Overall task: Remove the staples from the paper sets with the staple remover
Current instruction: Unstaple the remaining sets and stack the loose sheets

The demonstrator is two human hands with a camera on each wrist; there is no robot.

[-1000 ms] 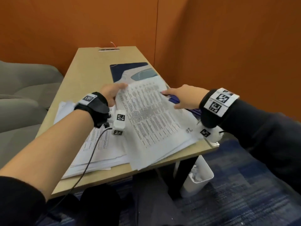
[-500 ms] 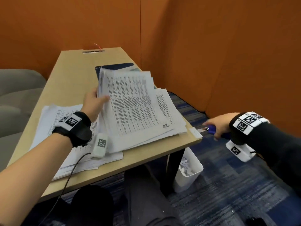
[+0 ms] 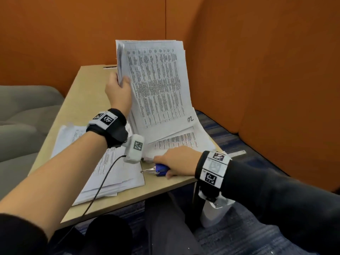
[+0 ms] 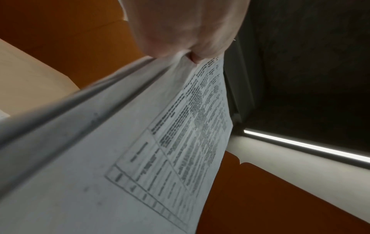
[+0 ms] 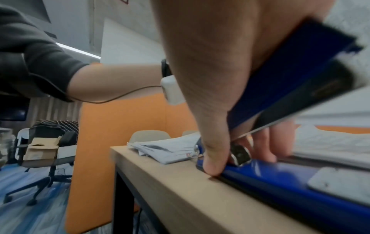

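Note:
My left hand (image 3: pixel 122 82) grips a thick sheaf of printed paper sets (image 3: pixel 158 85) by its left edge and holds it upright above the table (image 3: pixel 86 100). In the left wrist view my left hand (image 4: pixel 190 55) pinches that sheaf (image 4: pixel 140 150) between thumb and fingers. My right hand (image 3: pixel 162 167) grips the blue staple remover (image 3: pixel 160 170) low over the table's front edge, with its metal tip pointing left. In the right wrist view my right hand (image 5: pixel 240 158) wraps the blue staple remover (image 5: pixel 290 71), thumb on the near side. More sheets (image 3: pixel 176 140) lie under the raised sheaf.
A second pile of papers (image 3: pixel 110 173) lies on the table's left front, under my left forearm and the wrist cable. A white bin (image 3: pixel 211 216) stands on the floor below the table's right corner. A grey sofa (image 3: pixel 24 111) is at the left, orange walls (image 3: pixel 257 70) behind and right.
My left hand has lifted the sheaf from lying flat to standing upright. My right hand, which was out past the table's right corner with the staple remover, has come back to the front edge.

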